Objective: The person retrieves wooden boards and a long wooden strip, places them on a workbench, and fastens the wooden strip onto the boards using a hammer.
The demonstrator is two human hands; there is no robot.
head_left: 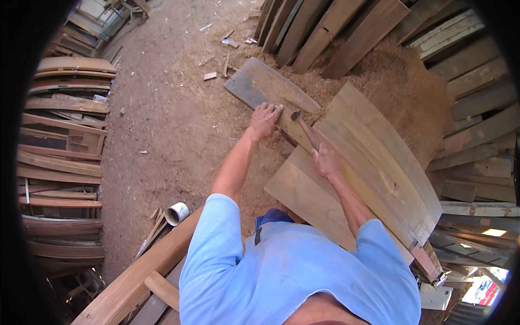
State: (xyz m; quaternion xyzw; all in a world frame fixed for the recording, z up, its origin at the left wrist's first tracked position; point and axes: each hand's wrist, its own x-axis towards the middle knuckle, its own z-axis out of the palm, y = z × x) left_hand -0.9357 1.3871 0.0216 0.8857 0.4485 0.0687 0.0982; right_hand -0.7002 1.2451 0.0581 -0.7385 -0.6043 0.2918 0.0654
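My right hand (326, 160) is wrapped round the wooden handle of a hammer (307, 131). Its dark head lies just over a narrow yellowish plank (292, 129), close to the fingers of my left hand (265, 120). That left hand is bent down onto the plank's far end, fingers together; anything pinched beneath them is hidden. Past it, a thick grey-brown board (268, 81) rests on the ground. A wide plank panel (379, 162) runs along the plank's right side, and a flat pale board (311, 187) lies under my right forearm.
Sawdust (406, 81) is heaped beyond the panel, against leaning planks (368, 38). Stacked curved timber (65, 141) lines the left side. A long beam (141, 271) slants at lower left, near a white cylindrical can (176, 213). Wood scraps (210, 76) litter the dirt floor (162, 114).
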